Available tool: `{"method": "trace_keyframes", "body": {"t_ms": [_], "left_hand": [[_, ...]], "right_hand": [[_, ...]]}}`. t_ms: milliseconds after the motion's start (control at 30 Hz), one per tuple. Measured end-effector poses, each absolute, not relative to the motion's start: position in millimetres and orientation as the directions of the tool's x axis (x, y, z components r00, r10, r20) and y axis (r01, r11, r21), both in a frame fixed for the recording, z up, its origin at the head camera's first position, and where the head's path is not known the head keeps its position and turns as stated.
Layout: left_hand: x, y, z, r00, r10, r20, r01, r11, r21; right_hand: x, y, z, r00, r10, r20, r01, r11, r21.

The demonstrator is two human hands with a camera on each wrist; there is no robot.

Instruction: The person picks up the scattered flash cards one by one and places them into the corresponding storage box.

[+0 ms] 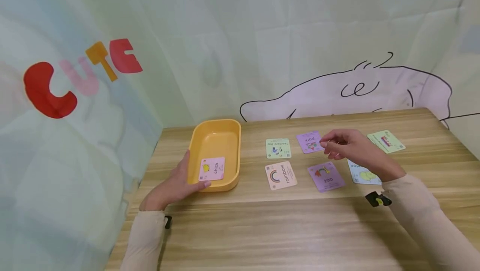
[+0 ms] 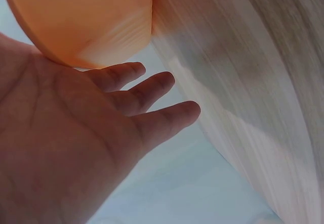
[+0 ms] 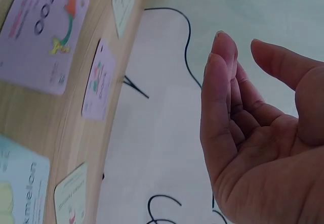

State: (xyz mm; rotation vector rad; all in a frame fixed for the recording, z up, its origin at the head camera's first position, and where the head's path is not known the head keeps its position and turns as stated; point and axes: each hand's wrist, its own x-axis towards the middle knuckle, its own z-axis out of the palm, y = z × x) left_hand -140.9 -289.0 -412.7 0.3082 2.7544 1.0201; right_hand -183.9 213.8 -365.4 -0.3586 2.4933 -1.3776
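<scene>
My left hand (image 1: pixel 174 185) rests against the yellow tray (image 1: pixel 238 154), fingers along its left wall and thumb by the near rim. From the left wrist view, the fingers (image 2: pixel 167 117) stretch out loosely beside the tray (image 2: pixel 101 21). A pink "chick" card (image 1: pixel 211 169) lies inside the tray's near end. Above the table, my right hand (image 1: pixel 346 150) hovers beside the purple "park" card (image 1: pixel 309 142). The right wrist view shows this hand (image 3: pixel 253 128) with nothing in it, thumb apart from bent fingers. Below lie the purple "zoo" card (image 1: pixel 326 177) and a partly covered blue melon card (image 1: pixel 361 174).
A green "Teachers' Day" card (image 1: pixel 278 149) and a peach "rainbow" card (image 1: pixel 281 175) lie right of the tray. Another green card (image 1: pixel 386 142) is at the far right. The wooden table (image 1: pixel 262 233) meets a printed curtain (image 1: pixel 210 54) behind it.
</scene>
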Motion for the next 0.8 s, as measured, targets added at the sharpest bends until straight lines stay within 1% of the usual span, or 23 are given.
{"method": "trace_keyframes", "body": {"t_ms": [67,300,400,633,800], "left_hand": [[-142,-288,-412,-0.959,0.262,-0.106,0.13,0.743,0.657],[-141,-287,-409,-0.958,0.228,-0.173,0.067,0.766,0.64],[-143,-287,-409,-0.957,0.226,-0.183,0.062,0.773,0.631],[-145,-289,-412,-0.96,0.253,-0.121,0.11,0.738,0.665],[-148,-288,-414,-0.957,0.27,-0.109,0.135,0.743,0.655]], "right_hand": [[-182,223,-366,-0.936,-0.332,-0.12,-0.077,0.524,-0.849],[-181,246,-369,-0.943,-0.309,-0.122,-0.076,0.558,-0.826],[-183,257,-372,-0.947,-0.296,-0.126,-0.069,0.57,-0.819],[-192,277,-379,-0.955,-0.255,-0.154,-0.026,0.587,-0.809],[-197,294,-387,-0.961,-0.213,-0.174,0.009,0.608,-0.794]]}}
